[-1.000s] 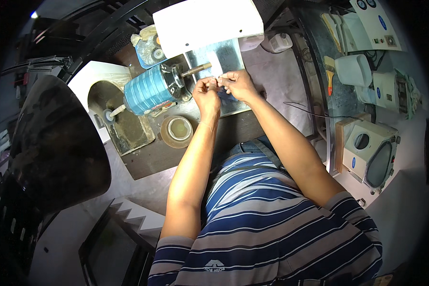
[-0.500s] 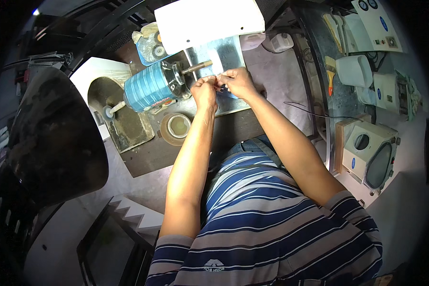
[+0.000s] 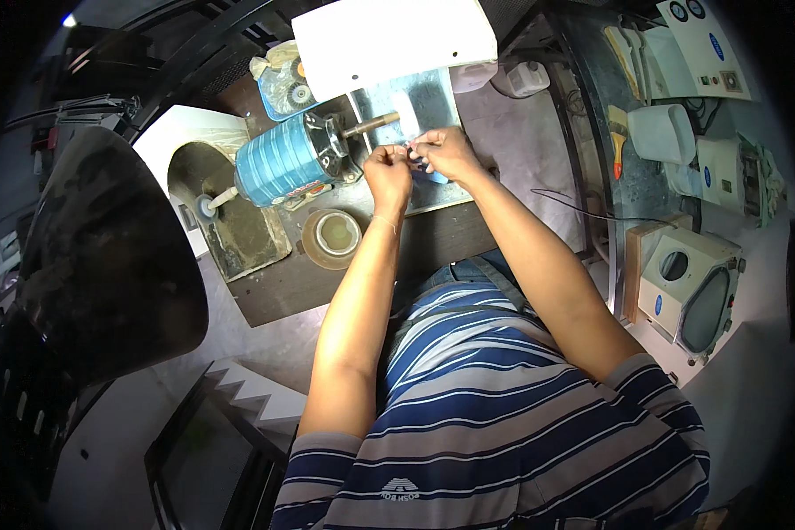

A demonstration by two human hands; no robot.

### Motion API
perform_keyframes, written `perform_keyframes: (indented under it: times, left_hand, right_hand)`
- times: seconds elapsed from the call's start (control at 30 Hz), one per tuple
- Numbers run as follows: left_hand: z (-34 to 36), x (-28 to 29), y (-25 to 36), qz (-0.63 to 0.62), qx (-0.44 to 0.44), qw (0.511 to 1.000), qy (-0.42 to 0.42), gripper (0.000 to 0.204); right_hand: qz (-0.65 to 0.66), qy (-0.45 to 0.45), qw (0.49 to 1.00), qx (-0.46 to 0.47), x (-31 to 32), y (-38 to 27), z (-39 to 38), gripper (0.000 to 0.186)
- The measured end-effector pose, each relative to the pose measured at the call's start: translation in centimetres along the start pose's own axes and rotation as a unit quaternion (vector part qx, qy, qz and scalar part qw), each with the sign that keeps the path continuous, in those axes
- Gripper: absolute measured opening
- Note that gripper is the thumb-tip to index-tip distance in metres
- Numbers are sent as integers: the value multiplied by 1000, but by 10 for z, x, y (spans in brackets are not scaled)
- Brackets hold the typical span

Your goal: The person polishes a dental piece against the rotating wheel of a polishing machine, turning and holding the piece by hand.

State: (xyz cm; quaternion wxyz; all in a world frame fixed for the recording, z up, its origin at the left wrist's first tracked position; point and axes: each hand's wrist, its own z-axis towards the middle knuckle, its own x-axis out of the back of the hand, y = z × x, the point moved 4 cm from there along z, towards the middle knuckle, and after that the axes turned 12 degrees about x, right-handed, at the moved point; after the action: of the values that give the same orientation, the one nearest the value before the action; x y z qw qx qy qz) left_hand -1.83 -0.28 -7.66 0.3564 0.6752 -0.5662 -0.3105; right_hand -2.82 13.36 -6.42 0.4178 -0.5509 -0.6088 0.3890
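Note:
My left hand [image 3: 388, 179] and my right hand [image 3: 450, 155] meet fingertip to fingertip, both pinching a small pinkish piece [image 3: 412, 154] whose shape the fingers mostly cover. Just beyond them, the bare metal spindle [image 3: 373, 124] of a blue polishing motor [image 3: 280, 160] points right, its tip against a white buffing wheel [image 3: 408, 115]. The wheel stands over a shiny metal tray [image 3: 375, 95], below a white hood [image 3: 393, 44]. Under my right hand, a bit of something blue [image 3: 435, 177] shows on the tray.
Left of the motor, a second white wheel [image 3: 207, 205] sits in a dirty, white-hooded basin [image 3: 269, 250]. A round bowl [image 3: 337, 234] of cloudy liquid stands near my left forearm. Behind is a blue tray [image 3: 276, 104] of brushes. A paintbrush [image 3: 617, 132] and a boxy machine [image 3: 687, 278] are on the right.
The view has shifted slightly, moving the bench a little to the right. My hands stay together at the small piece, with the fingers slightly rearranged, and more of the white wheel shows.

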Motion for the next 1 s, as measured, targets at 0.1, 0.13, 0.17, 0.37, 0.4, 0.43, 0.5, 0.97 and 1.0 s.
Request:
perform_keyframes:
  times: [0.1,0.13,0.17,0.37,0.4,0.43,0.5,0.97,1.0]
  left_hand:
    - [-16,0,16,183,-98,977,40,7]
    - [-20,3,23,207,-180,960,51,4]
    - [-25,5,28,230,-260,936,61,2]
    - [-27,-3,50,243,-387,888,56,13]
    - [-23,-5,49,251,-357,898,56,11]
    - [-17,-6,46,259,-327,907,56,9]
    - [-11,-4,39,244,-292,923,58,4]
    - [-21,-2,43,214,-324,918,84,6]
    - [-23,-2,43,206,-339,915,72,8]
  right_hand:
    - [2,-35,999,24,4,4,-2,15]
    - [38,-43,997,43,1,3,-4,16]
    - [74,-50,994,62,-1,1,-5,18]
    - [86,-20,995,38,4,-6,-5,18]
    - [86,-20,995,38,4,-7,-5,18]
    - [83,-13,996,32,5,-8,-3,17]
    - [80,-6,996,26,3,-9,-2,17]
    - [122,-4,992,37,-2,-3,-5,20]
    - [153,3,987,46,0,-5,-9,20]
